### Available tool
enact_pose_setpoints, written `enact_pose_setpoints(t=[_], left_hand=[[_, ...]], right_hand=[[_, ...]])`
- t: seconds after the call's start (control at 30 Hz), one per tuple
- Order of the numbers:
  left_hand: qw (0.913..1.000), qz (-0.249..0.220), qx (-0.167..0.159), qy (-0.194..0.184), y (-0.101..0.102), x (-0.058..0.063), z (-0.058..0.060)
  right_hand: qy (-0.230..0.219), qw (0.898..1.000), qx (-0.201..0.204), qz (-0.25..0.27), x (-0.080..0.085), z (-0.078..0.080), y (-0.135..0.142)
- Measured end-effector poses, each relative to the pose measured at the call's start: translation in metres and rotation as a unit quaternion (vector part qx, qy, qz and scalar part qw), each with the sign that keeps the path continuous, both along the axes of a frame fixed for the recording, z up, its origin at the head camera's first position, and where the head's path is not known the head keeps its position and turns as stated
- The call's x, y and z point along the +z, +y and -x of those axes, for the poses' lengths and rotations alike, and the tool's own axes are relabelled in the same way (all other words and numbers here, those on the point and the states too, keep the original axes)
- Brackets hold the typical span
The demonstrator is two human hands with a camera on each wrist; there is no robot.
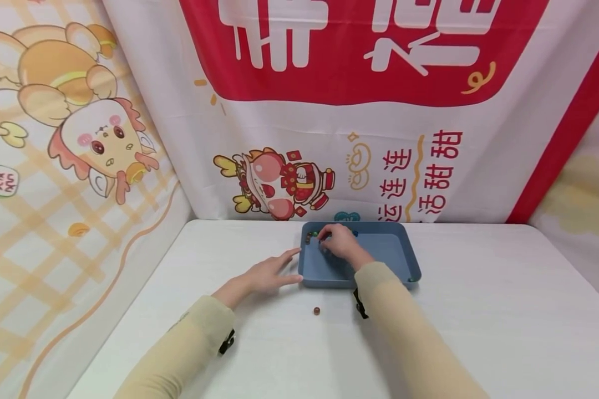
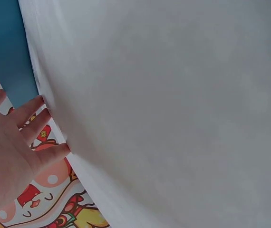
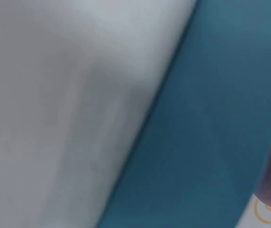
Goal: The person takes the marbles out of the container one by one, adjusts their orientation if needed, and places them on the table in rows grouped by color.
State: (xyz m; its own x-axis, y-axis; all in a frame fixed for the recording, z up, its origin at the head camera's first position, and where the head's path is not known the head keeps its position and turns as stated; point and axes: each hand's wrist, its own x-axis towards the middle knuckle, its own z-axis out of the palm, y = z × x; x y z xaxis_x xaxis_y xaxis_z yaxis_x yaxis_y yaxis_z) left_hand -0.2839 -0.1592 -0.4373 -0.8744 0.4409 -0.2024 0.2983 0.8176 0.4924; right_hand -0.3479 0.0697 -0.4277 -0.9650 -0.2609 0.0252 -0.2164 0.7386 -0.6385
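A shallow blue-grey tray [image 1: 389,252] stands at the back of the white table. My right hand [image 1: 340,242] reaches into its left part, thumb and fingers pinching a small dark marble [image 1: 321,241], mostly covered by the fingertips. Around that hand, several small brown [image 1: 308,238], green [image 1: 315,234] and blue [image 1: 356,234] marbles lie along the tray's back and left walls. With fingers spread, my left hand [image 1: 267,274] has its fingertips right at the tray's left side. One brown marble [image 1: 316,311] lies on the table in front of the tray.
Another dark green marble [image 1: 411,280] sits in the tray's front right corner. Behind the table [image 1: 479,310] hangs a white and red printed cloth [image 1: 279,122], close to the tray's back rim. A patterned cloth wall [image 1: 55,221] borders the left side.
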Motion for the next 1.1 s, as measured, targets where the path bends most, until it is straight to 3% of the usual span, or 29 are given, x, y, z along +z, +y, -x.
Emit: enact_pose_setpoints(t=[0.2,0.5,0.8,1.1], left_hand=[[0.9999,-0.003,0.009,-0.008,0.001,0.002,-0.002],[1.0,0.003,0.006,-0.004,0.0,0.004,-0.003],[0.9999,0.006,0.008,-0.005,0.0,0.002,-0.003],[0.9999,0.002,0.009,-0.009,0.001,0.0,0.0]], right_hand=[[-0.011,1.0,0.0,-0.006,0.013,0.0,0.009],[-0.002,0.999,0.031,0.013,0.028,-0.004,0.027],[0.003,0.997,0.06,0.056,0.035,-0.009,0.048],[-0.003,0.994,0.076,0.083,0.04,-0.024,0.069]])
